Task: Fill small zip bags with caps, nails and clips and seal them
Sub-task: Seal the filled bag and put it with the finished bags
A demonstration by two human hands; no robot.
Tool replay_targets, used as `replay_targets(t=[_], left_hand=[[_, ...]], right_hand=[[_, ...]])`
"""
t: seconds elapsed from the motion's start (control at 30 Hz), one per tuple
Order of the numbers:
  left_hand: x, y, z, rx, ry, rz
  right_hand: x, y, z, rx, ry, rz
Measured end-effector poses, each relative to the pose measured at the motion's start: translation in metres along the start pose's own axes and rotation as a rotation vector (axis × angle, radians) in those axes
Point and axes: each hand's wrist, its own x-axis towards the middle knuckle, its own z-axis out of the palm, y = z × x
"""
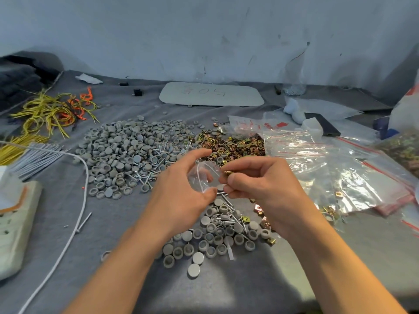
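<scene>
My left hand (pixel 181 189) holds a small clear zip bag (pixel 204 176) by its edge above the grey table cover. Right beside the bag's mouth, my right hand (pixel 256 180) pinches a brass clip (pixel 227 172) together with some nails. A big heap of grey caps (pixel 127 152) lies behind my left hand, with nails (pixel 147 172) along its right side. Brass clips (pixel 235 147) are piled behind my hands. A smaller mix of caps, nails and clips (pixel 217 232) lies under my wrists.
Clear zip bags with red seals (pixel 322 164) are stacked at the right, some holding clips. Yellow and orange wires (pixel 52 109) lie far left. A white power strip (pixel 15 223) and its cable (pixel 74 232) sit at the left edge. A white board (pixel 210 94) lies by the wall.
</scene>
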Motion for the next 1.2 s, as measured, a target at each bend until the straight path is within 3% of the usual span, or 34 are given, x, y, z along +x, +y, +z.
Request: replay_targets(t=[0.23, 0.57, 0.73, 0.83, 0.9, 1.0, 1.1, 1.2], left_hand=[[0.002, -0.001, -0.008, 0.019, -0.026, 0.003], [-0.002, -0.002, -0.01, 0.033, -0.038, 0.014], [0.002, -0.001, -0.015, -0.133, -0.098, 0.022], [0.002, -0.003, -0.017, -0.21, -0.078, 0.008], [0.001, -0.007, -0.018, -0.215, -0.031, -0.024], [0.002, -0.012, -0.021, -0.294, 0.022, -0.084], [0.004, -0.008, -0.024, -0.335, 0.049, -0.122], [0.004, -0.003, -0.021, -0.307, 0.035, -0.108]], right_hand=[[0.001, -0.004, 0.005, -0.073, -0.037, -0.118], [-0.002, -0.006, 0.02, -0.378, 0.139, -0.278], [0.005, -0.007, 0.046, -0.559, 0.123, -0.319], [0.005, -0.011, 0.045, -0.497, 0.096, -0.393], [0.006, -0.013, 0.029, -0.452, 0.183, -0.403], [0.008, -0.01, -0.003, -0.622, 0.238, -0.227], [0.008, -0.003, -0.02, -0.904, 0.054, 0.032], [0.005, 0.003, -0.02, -1.117, -0.104, 0.139]])
